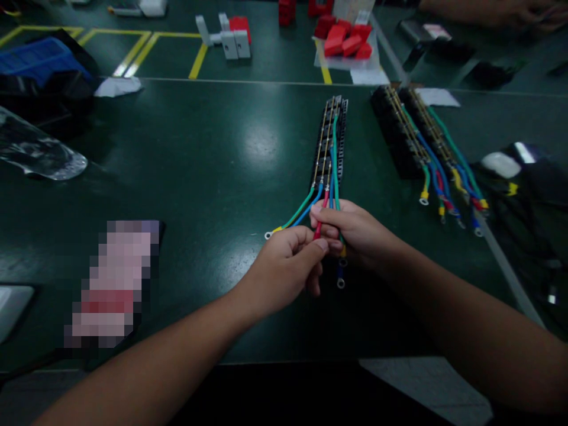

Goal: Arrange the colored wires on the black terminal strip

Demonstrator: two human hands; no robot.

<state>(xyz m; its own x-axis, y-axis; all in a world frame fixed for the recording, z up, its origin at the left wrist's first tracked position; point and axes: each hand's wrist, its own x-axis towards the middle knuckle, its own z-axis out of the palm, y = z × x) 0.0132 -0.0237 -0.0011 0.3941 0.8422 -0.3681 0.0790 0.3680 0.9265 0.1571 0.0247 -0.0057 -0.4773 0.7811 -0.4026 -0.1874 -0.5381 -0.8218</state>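
A black strip-shaped block with brass bars (326, 139) lies lengthwise on the dark green table. Green, blue and red wires run from its near end. Both hands meet on the red wire (326, 196): my left hand (288, 260) pinches its lower end, and my right hand (350, 228) closes round it just above. Green and blue wires also pass by my right hand's fingers, with ring terminals (341, 283) hanging out below. To the left of my left hand, another green wire (299, 210) ends in a yellow-sleeved ring terminal (268, 235).
Two similar wired blocks (399, 133) lie at the right. Red parts (346, 41) sit on a plastic bag at the back, near grey and red pieces (235, 41). A pixelated object (113, 278) lies at left, below a blue bin (42, 56). Another person's hand (532, 15) shows top right.
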